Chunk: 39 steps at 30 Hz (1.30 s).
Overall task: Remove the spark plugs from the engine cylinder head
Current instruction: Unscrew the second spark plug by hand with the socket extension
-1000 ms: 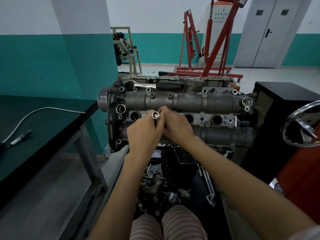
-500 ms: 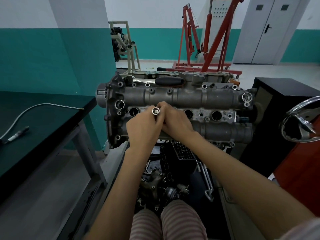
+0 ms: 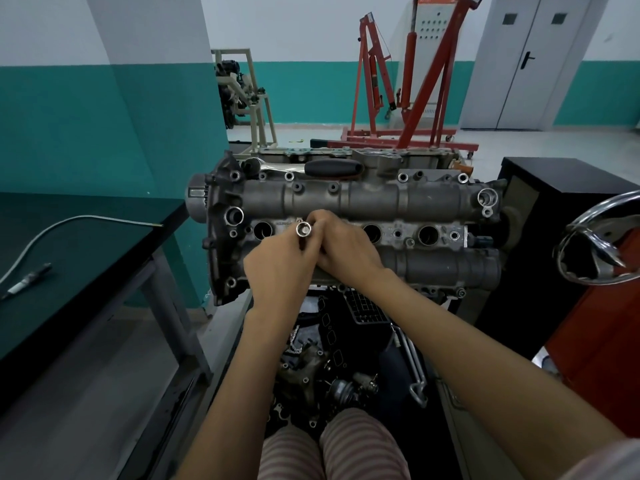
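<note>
On the dark worktop [image 3: 86,244] at your far left lies what looks like a loose spark plug [image 3: 26,280] beside a grey cable [image 3: 69,225]. It sits near the front edge, so a knock from your elbow could roll it to the floor and crack its insulator.

On the cylinder head [image 3: 346,220], the leftmost plug well [image 3: 262,230] is uncovered and dark; whether it is empty cannot be told. Any grit brushed from the casting could drop straight into an uncovered well.

Your left hand [image 3: 280,268] holds a silver socket [image 3: 303,230], with its fingers [image 3: 304,249] curled round the tube and its hollow end facing you, over the second well. Your right hand [image 3: 349,251] closes against it from the other side; what those fingers pinch is hidden. If the socket sits tilted on the plug's hex, it may slip, round the flats or snap the ceramic. If you lift it out carelessly, the plug could fall from the socket back into the well.

Two more wells [image 3: 428,234] on the right also lie uncovered, facing the same debris risk.
</note>
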Available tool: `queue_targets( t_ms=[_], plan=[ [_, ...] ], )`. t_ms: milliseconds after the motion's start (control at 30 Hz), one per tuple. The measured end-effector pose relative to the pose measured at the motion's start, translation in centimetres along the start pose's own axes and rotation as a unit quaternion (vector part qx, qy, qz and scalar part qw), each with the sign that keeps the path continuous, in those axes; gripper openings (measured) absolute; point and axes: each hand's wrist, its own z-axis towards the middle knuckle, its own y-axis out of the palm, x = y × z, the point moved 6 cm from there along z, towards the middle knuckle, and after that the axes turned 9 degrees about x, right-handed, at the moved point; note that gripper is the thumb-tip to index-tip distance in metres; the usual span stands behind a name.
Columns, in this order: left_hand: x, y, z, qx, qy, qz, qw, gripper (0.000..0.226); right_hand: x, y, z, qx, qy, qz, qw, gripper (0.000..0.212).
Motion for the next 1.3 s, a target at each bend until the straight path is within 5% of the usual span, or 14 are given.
queue_targets(
  t_ms=[267, 467, 667, 833, 1033, 1300],
  plan=[
    [0.42, -0.2, -0.11, -0.001, 0.017, -0.04, 0.999, 0.031, -0.09, 0.4, -0.09, -0.012, -0.03, -0.039, 0.999, 0.028],
    [-0.24, -0.2, 0.15, 0.008, -0.026, -0.008, 1.0, 0.046, 0.07, 0.08, -0.02, -0.007, 0.005, 0.0, 1.0, 0.03],
    [0.35, -0.11, -0.56, -0.009, 0.041, -0.04, 0.998, 0.026, 0.1, 0.16, -0.01, -0.016, -0.002, -0.027, 1.0, 0.023],
    [-0.3, -0.06, -0.19, -0.001, -0.007, 0.001, 1.0, 0.047, -0.01, -0.04, 0.03, -0.011, 0.017, 0.012, 1.0, 0.034],
    [0.32, 0.0, -0.38, -0.021, 0.035, -0.047, 0.998, 0.03, 0.16, 0.16, 0.0, -0.004, 0.007, -0.044, 0.999, 0.028],
    [-0.27, -0.42, -0.06, 0.007, 0.026, -0.037, 0.999, 0.038, 0.21, -0.09, -0.03, -0.009, 0.023, -0.032, 0.999, 0.037]
  ],
)
